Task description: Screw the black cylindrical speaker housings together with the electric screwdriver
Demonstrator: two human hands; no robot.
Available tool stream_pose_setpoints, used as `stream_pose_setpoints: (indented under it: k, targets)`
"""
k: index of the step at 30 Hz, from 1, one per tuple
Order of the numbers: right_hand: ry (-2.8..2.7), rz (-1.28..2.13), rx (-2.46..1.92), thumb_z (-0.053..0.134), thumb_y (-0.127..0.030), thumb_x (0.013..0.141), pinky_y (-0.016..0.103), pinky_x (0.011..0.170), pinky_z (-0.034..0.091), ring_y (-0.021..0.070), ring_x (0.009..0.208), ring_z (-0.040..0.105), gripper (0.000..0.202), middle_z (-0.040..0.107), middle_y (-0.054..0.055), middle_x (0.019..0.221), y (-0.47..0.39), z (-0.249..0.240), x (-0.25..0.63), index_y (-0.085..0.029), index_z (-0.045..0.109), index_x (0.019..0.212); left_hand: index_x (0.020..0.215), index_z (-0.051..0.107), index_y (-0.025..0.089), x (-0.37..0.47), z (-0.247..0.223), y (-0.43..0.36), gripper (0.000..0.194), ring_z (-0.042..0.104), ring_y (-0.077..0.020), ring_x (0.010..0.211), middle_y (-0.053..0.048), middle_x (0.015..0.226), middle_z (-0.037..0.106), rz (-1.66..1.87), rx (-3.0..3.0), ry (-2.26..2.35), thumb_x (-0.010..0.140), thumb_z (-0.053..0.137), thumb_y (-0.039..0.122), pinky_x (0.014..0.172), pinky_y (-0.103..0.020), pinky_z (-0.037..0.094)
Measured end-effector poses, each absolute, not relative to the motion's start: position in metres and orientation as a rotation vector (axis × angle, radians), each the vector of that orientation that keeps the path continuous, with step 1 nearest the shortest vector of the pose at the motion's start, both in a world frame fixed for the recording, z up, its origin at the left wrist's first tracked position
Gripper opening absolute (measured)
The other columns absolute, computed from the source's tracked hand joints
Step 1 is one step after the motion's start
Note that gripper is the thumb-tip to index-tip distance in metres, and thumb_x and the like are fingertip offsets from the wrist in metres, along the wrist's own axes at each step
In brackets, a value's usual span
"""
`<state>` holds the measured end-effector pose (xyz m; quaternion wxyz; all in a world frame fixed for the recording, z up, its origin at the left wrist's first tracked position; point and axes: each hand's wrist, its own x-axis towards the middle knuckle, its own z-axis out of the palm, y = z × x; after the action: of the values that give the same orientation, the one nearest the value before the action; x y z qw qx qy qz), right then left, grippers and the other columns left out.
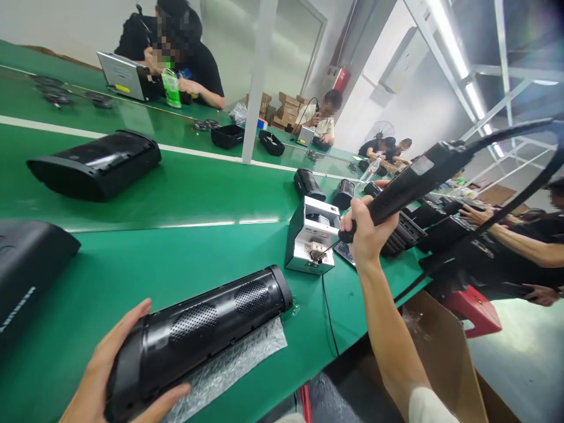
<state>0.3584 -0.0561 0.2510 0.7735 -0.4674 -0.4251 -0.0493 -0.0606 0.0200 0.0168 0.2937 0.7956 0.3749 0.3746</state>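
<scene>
My left hand [127,364] grips the near end of a long black housing [198,323] with two perforated patches, thumb and fingers on opposite sides. The housing lies on bubble wrap [238,364] on the green table. In my right hand [368,229] is a black electric screwdriver [409,182], its cable running off to the upper right. The screwdriver's thin bit points down left, its tip at the front of a white and black screw feeder [312,238]. Whether a screw sits on the tip is too small to tell.
More black housings [99,161] stand on the green table [211,247], at left and beyond the feeder. A white post [258,82] rises from the table. Right of my arm are a cardboard box [440,341] and a co-worker's arms [520,241]. Other people sit across the table.
</scene>
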Motion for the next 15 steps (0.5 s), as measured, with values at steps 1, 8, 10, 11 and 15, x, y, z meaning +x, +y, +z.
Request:
stream_pose_setpoints:
  k: [1,8,10,11,15]
  targets:
    - [-0.922,-0.069,-1.024,0.088,-0.024,0.089,0.026,0.042,0.042,0.0107,0.04,0.048,0.041,0.057,-0.017,0.065,-0.056,0.25,0.359,-0.031,0.057,0.116,0.182,0.037,0.06,-0.058,0.018,0.017,0.11,0.064,-0.0546,0.157,0.002,0.178,0.058,0.974,2.062,1.034,0.086,0.091,0.064,0.139,-0.091,0.04]
    - [-0.887,0.138,-1.064,0.093,-0.024,0.084,0.023,0.04,0.042,0.0079,0.039,0.042,0.039,0.053,-0.016,0.065,-0.088,0.262,0.336,-0.03,0.063,0.109,0.184,0.037,0.053,-0.046,0.05,-0.006,0.1,0.052,-0.0472,0.171,0.0,0.186,0.051,0.981,1.98,1.005,0.098,0.084,0.072,0.143,-0.076,0.043]
    - [-0.869,0.188,-1.043,0.09,-0.019,0.085,0.022,0.039,0.041,0.0069,0.037,0.04,0.034,0.052,-0.015,0.066,-0.106,0.268,0.313,-0.029,0.067,0.108,0.185,0.035,0.049,-0.045,0.054,-0.009,0.099,0.05,-0.0458,0.173,-0.005,0.189,0.048,0.984,1.998,0.961,0.102,0.084,0.068,0.144,-0.074,0.042]
    - [-0.861,0.211,-1.018,0.088,-0.015,0.085,0.022,0.037,0.041,0.0066,0.036,0.039,0.034,0.051,-0.014,0.066,-0.115,0.271,0.299,-0.03,0.07,0.11,0.186,0.034,0.047,-0.045,0.056,-0.009,0.098,0.049,-0.0453,0.174,-0.006,0.19,0.046,0.981,2.01,0.939,0.104,0.084,0.065,0.144,-0.074,0.042]
    - [-0.934,0.383,-0.854,0.086,-0.007,0.095,0.029,0.037,0.051,0.0092,0.034,0.045,0.05,0.063,-0.013,0.07,-0.135,0.284,0.236,-0.038,0.077,0.133,0.186,0.03,0.044,-0.046,0.057,-0.006,0.098,0.047,-0.0438,0.176,-0.012,0.192,0.042,0.959,2.06,0.854,0.107,0.086,0.057,0.143,-0.071,0.044]
